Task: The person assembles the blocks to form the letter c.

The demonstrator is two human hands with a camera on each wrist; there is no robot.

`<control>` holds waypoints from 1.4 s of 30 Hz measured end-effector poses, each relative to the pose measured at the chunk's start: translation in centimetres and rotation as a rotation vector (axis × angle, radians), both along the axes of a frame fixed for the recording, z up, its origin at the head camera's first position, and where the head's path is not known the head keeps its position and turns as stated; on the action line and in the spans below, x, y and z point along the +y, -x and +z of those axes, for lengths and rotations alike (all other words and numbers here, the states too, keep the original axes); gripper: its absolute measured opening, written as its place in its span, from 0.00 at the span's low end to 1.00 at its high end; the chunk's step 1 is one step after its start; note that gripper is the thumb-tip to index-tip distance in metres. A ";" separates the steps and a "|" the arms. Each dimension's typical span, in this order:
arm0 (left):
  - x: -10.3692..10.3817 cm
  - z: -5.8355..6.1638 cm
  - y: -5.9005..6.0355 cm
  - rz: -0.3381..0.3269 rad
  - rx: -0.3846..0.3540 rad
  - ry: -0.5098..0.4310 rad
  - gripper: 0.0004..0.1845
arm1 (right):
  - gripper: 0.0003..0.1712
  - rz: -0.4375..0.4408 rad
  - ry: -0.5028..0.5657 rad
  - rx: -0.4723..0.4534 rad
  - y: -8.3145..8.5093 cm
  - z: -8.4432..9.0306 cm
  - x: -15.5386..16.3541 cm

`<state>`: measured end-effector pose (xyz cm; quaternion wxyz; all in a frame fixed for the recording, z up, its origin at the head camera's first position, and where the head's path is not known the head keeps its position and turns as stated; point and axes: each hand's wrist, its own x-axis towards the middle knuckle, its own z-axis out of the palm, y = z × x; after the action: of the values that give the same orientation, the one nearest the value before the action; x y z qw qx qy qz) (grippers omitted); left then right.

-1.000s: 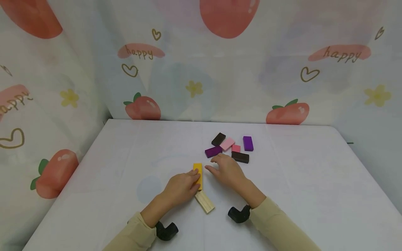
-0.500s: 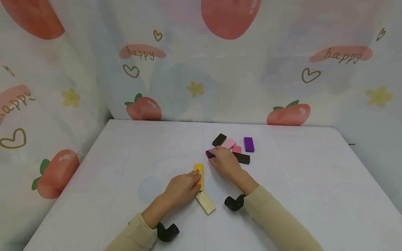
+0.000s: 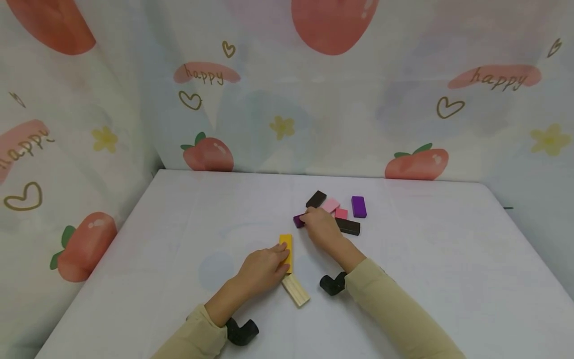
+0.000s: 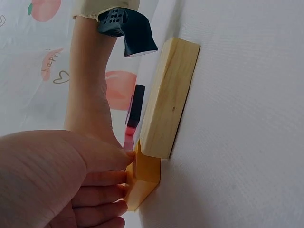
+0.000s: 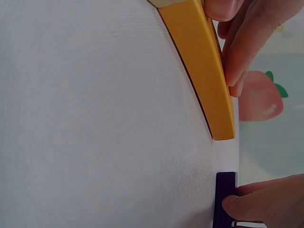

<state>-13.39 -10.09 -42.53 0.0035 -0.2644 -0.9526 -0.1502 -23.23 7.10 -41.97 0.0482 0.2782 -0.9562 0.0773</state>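
Right hand (image 3: 322, 228) is reaching into the block cluster just right of frame centre, its grip closing on the dark purple block (image 3: 299, 220); the right wrist view shows a fingertip (image 5: 242, 202) pressed on that block's edge at lower right, so it is pinched or about to be, but the thumb side is hidden and I cannot tell if the hold is full. Left hand (image 3: 263, 267) is resting with nearly straight fingers on the yellow block (image 3: 286, 251), pinning it flat on the white counter (image 3: 426, 259); the pale wood block (image 3: 295, 290) is lying end-on against it at lower centre. To do this well: pinching the purple block by its long sides, lifting clear before sliding so the black block (image 3: 349, 226) and pink blocks (image 3: 335, 209) beside it are not getting nudged, and keeping the left fingers pressing down so the yellow-wood line is not shifting. Likely risk is dragging neighbours.
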 end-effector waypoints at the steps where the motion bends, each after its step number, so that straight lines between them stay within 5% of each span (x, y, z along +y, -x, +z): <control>1: 0.0 0.0 0.0 -0.001 0.001 0.000 0.19 | 0.13 0.003 -0.011 -0.005 0.0 0.1 -0.1; 28: -0.1 -0.6 -0.1 0.010 0.013 -0.028 0.19 | 0.10 0.165 -0.018 0.031 -0.5 0.1 -0.9; 42: 0.0 -0.5 -0.1 0.020 0.015 -0.016 0.19 | 0.13 0.151 -0.036 -0.045 -0.2 0.3 -1.2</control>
<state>-13.28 -10.06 -42.99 0.0144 -0.2559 -0.9540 -0.1557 -23.01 5.94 -41.67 0.0158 0.3486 -0.9345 0.0696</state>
